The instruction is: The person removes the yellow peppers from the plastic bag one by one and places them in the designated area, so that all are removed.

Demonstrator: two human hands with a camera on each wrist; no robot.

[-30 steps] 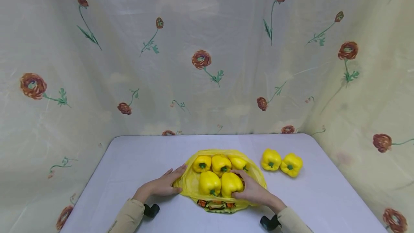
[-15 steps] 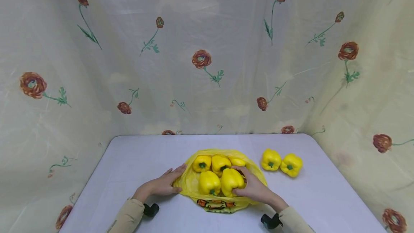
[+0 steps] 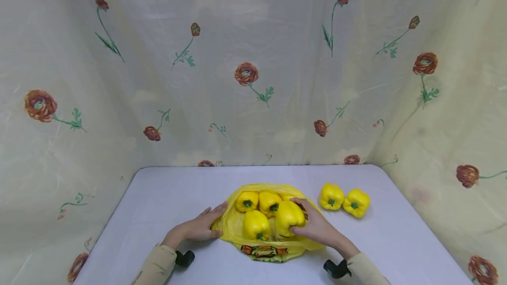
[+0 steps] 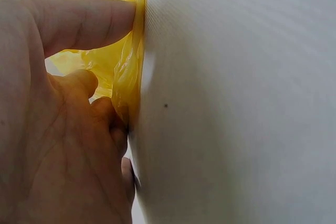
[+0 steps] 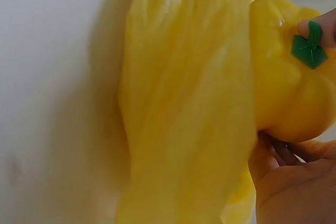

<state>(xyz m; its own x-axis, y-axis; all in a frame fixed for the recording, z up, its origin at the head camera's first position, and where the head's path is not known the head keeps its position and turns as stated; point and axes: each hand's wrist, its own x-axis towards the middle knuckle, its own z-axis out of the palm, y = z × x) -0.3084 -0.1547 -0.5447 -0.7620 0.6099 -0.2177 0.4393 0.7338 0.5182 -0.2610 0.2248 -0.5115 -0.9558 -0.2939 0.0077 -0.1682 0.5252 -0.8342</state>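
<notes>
A yellow plastic bag (image 3: 233, 228) lies open on the table, its mouth toward me. Inside it sit several yellow bell peppers, one (image 3: 256, 225) at the front left and another (image 3: 270, 201) behind. My right hand (image 3: 317, 225) grips a bell pepper (image 3: 290, 215) at the bag's right side, thumb in front and fingers over the far side. In the right wrist view the thumb lies beside its green stem (image 5: 310, 48). My left hand (image 3: 200, 224) rests against the bag's left edge with extended fingers; its thumb (image 4: 89, 24) touches the plastic in the left wrist view.
Two more yellow bell peppers, one (image 3: 332, 196) and its neighbour (image 3: 356, 202), stand side by side on the white table (image 3: 174, 192) to the right of the bag. A flowered curtain (image 3: 277, 135) encloses the table at the back and sides.
My right hand has drawn the front right bell pepper up and to the right, away from the front left one. It now covers most of the pepper behind. The left hand stays put.
</notes>
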